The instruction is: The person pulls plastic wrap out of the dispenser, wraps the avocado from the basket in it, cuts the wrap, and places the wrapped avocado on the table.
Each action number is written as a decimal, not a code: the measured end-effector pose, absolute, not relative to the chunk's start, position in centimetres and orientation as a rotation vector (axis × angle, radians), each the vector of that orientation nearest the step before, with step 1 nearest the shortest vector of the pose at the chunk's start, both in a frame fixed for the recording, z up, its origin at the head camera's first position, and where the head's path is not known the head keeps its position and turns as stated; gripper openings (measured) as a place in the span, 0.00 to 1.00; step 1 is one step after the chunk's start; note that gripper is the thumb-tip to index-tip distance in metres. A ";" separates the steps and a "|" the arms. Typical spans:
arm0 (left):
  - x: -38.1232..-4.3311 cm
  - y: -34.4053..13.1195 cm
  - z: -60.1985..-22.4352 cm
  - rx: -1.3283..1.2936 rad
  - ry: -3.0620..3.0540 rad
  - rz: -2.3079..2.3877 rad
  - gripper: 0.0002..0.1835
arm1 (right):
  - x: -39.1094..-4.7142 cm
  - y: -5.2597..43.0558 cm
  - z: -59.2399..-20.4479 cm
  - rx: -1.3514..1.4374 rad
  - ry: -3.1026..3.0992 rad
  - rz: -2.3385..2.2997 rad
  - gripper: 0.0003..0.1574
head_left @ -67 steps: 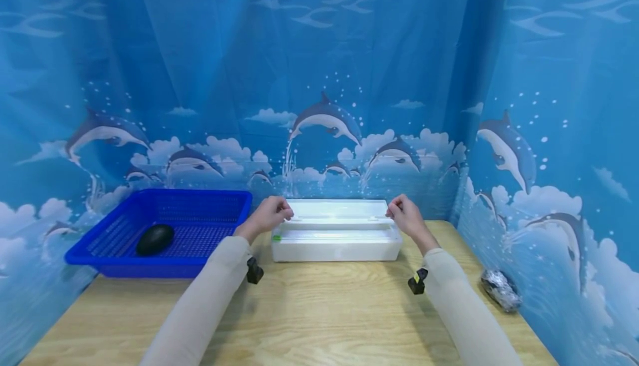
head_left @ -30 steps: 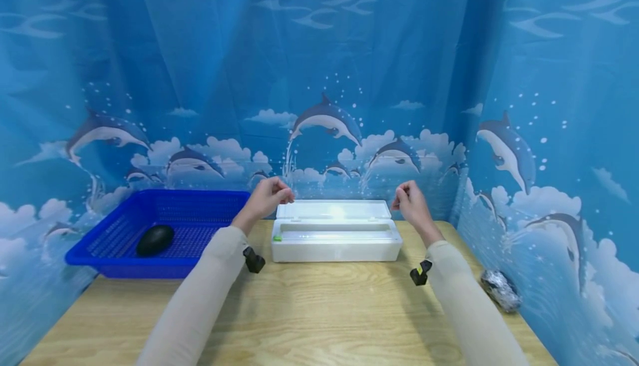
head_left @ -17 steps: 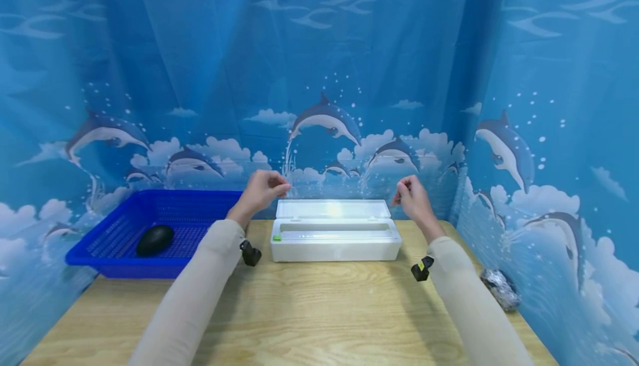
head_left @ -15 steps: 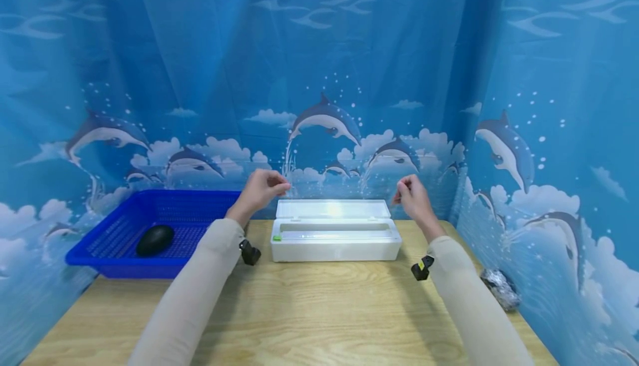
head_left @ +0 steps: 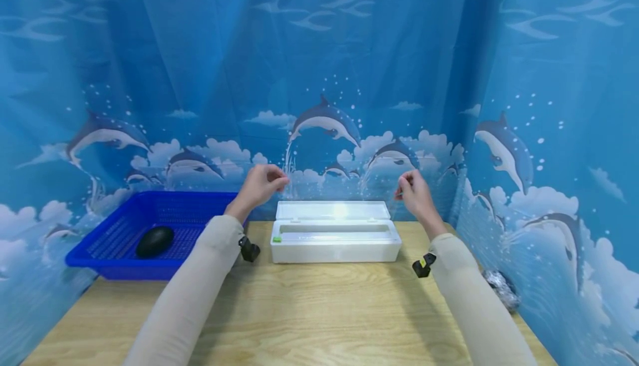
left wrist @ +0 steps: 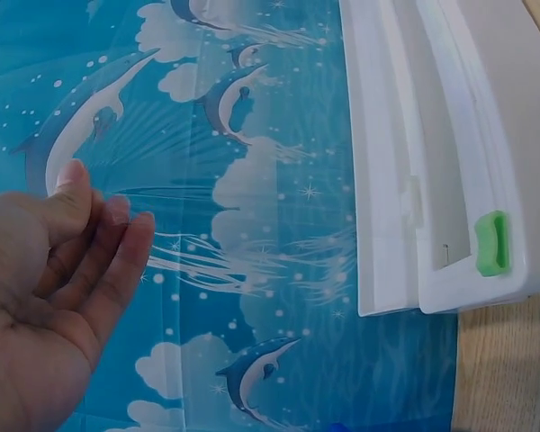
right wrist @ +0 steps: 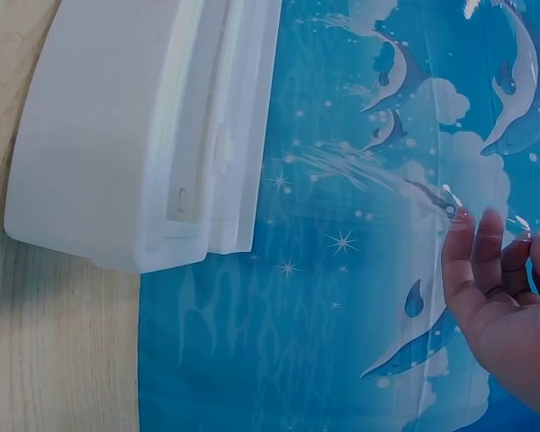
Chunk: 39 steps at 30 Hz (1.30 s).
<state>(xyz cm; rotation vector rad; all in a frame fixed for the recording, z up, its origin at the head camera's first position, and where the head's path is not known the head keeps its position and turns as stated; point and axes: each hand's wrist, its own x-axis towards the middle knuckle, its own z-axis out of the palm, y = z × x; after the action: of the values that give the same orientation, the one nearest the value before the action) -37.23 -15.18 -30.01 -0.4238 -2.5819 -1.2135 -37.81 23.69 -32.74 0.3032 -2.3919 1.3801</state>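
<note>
A white cling film dispenser (head_left: 335, 250) stands on the table with its lid (head_left: 331, 209) tipped back and a green slider (left wrist: 493, 243) at its left end. Above and left of it, my left hand (head_left: 260, 184) pinches the edge of a clear film between thumb and fingertips. My right hand (head_left: 414, 191), raised above the dispenser's right end, pinches the other side. The cling film (right wrist: 448, 194) is nearly invisible; only glints at the right fingertips and faint creases near the left ones show it. Where its lower edge lies cannot be told.
A blue plastic basket (head_left: 145, 272) at the left holds a dark green oval object (head_left: 155, 242). A foil-wrapped lump (head_left: 501, 289) sits at the table's right edge, partly behind my right sleeve. A dolphin-print curtain (head_left: 329, 50) hangs behind the wooden table (head_left: 324, 310).
Both hands have risen from the dispenser's lid level to above it, the left also shifting left and the right slightly right. The dispenser, basket and foil lump have stayed in place.
</note>
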 end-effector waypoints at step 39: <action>-36.7 -14.7 -26.9 -0.549 -2.444 -1.321 0.12 | -36.7 23.6 -28.4 0.425 -2.346 1.305 0.17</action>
<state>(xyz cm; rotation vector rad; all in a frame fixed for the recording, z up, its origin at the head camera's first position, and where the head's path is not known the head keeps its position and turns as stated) -36.68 -14.73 -26.87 -0.5491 -2.4441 -1.3207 -36.74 23.64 -28.40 0.4250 -2.3457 1.3051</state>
